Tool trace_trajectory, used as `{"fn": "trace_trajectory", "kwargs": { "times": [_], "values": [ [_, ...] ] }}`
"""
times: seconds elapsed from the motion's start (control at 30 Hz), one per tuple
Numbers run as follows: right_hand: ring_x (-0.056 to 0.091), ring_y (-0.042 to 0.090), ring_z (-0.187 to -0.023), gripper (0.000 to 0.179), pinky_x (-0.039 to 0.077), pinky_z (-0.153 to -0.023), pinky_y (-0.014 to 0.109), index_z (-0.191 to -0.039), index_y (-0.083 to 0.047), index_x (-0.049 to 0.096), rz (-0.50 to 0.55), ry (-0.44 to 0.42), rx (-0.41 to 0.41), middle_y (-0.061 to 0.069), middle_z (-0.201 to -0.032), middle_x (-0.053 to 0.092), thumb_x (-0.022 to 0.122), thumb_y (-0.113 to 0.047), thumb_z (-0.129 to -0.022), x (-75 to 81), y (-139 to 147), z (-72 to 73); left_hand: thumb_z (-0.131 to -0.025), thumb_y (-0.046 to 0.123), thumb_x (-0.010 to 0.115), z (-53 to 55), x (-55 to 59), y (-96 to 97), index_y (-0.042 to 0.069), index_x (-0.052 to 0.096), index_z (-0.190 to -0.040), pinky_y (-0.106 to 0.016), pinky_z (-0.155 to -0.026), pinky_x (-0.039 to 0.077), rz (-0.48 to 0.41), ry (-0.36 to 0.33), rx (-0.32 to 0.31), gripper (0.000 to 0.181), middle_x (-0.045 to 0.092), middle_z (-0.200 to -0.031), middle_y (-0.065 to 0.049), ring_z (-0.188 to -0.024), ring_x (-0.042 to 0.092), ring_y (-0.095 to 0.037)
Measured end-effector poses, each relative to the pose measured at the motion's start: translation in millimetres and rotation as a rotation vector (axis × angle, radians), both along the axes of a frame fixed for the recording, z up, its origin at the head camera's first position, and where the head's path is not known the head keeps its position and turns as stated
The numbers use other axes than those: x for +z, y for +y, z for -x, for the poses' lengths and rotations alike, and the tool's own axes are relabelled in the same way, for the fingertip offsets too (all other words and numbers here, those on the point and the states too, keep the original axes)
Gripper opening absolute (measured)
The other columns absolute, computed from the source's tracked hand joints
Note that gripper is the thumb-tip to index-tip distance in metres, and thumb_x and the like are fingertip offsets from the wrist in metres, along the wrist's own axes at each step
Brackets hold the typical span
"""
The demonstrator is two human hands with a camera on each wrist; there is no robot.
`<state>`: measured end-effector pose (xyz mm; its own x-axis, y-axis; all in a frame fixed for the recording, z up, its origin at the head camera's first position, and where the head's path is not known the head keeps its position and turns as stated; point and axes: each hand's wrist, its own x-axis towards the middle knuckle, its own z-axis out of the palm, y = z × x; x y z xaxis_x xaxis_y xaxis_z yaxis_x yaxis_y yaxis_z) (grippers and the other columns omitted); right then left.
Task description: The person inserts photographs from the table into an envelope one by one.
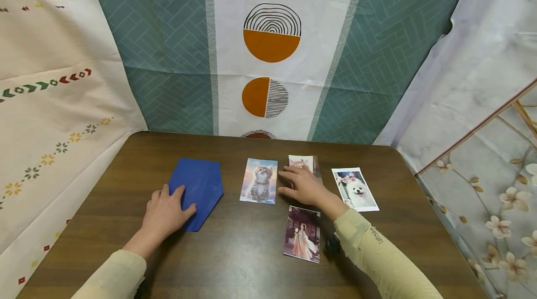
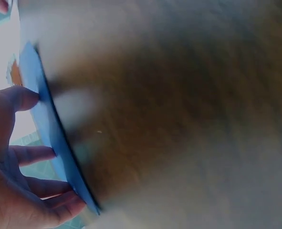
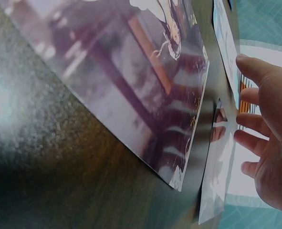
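Flat blue five-sided folder (image 1: 204,182) lies on left of brown wooden table (image 1: 235,252), beneath fingertips of left hand (image 1: 165,210); fingers spread, unclenched. Right hand (image 1: 305,187) partly covers glossy cat photo card (image 1: 301,161) at far middle; fingers relaxed, gripping nothing, contact unclear. Left wrist view shows folder's thin edge, right wrist view palm side of right hand; head view shows neither.

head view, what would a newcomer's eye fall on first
Probably the vivid blue envelope-like piece left on the brown table, with the left hand on it. Next, perhaps, the orange half circle high on the hanging cloth behind, and the white dog picture towards the table's right.
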<state>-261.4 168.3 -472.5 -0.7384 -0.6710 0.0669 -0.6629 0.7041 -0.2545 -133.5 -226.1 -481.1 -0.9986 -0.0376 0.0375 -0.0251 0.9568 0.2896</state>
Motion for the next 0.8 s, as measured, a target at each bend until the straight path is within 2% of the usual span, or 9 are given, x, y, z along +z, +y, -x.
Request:
{"fn": "trace_trajectory", "kwargs": {
  "times": [0.33, 0.8],
  "values": [
    [0.049, 0.041, -0.147, 0.058, 0.027, -0.121, 0.071, -0.15, -0.005, 0.062, -0.001, 0.002, 0.001, 0.023, -0.156, 0.055, 0.071, -0.039, -0.103, 0.2, 0.5, -0.7, -0.097, 0.039, 0.074, 0.6, -0.4, 3.1, -0.013, 0.058, -0.141, -0.078, -0.095, 0.046, 0.007, 0.031, 0.003, 0.069, 0.044, -0.141, -0.054, -0.123, 0.048, -0.071],
    [0.052, 0.042, -0.145, 0.056, 0.028, -0.12, 0.072, -0.148, -0.003, 0.063, 0.021, -0.004, 0.003, 0.025, -0.154, 0.057, 0.072, -0.036, -0.103, 0.4, 0.8, -0.6, -0.091, 0.04, 0.077, 7.0, -0.3, 3.9, -0.012, 0.059, -0.135, -0.073, -0.083, 0.047, -0.01, 0.033, 0.042, 0.071, 0.054, -0.126, -0.048, -0.113, 0.051, -0.066]
  ]
}}
